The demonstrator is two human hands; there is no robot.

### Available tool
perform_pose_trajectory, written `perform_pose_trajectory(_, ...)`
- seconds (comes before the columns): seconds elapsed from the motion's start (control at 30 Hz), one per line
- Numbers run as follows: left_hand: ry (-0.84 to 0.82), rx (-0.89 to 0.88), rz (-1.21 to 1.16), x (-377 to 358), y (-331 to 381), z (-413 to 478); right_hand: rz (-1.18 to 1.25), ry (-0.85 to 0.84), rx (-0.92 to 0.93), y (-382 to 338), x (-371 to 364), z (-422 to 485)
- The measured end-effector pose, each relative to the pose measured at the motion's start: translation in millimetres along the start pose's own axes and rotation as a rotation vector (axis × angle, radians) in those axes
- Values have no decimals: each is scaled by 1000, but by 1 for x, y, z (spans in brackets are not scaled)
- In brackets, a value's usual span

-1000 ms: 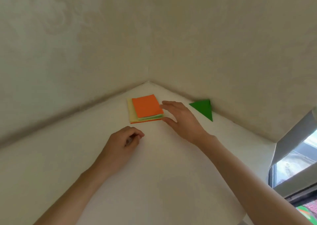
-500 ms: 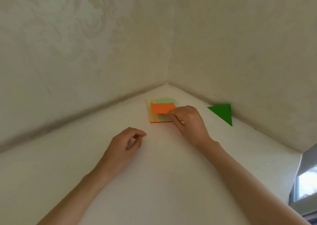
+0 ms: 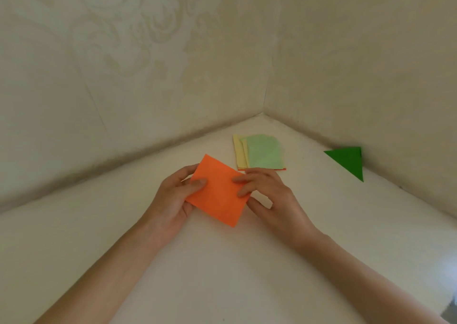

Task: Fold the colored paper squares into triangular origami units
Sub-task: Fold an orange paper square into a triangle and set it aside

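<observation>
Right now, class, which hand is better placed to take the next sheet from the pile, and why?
Probably the right hand: it lies just in front of the pile, while the left hand sits further away, across the orange sheet both hold.

orange paper covers left fingers, forearms cropped

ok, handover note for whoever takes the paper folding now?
Hands: left hand and right hand both pinch the orange sheet, unfolded, at opposite edges over the table. The stack of squares, light green on top, lies beyond it near the corner. Done: one green triangle by the right wall. Left: fold the orange sheet, then the stack.
</observation>
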State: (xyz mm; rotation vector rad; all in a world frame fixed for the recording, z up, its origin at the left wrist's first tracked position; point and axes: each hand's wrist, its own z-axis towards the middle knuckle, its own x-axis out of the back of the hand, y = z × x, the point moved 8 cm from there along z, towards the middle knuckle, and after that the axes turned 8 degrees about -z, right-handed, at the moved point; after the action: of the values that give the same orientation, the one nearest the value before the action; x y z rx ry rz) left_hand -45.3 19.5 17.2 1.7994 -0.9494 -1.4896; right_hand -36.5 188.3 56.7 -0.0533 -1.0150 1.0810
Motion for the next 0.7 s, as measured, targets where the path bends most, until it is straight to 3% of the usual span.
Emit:
perform_pose_trajectory(0.17,-74,-32,49,-3,0,1,163,-48,-195,8,-1,-1)
perform_pose_trajectory(0.33,-86,8,126,-4,-2,-1,144,-216,-172,13,-7,-4)
perform_pose_trajectory(0.5,-196,-3,327,-13,-1,-4,657,-49,-538,33,4,-4)
perform_pose_trajectory(0.6,-263,13,440,-20,-5,-8,735,-187,-686,32,-9,-8)
perform_pose_trajectory(0.7,-238,-14,451,-22,-5,-8,754,-276,-628,18,-20,-8)
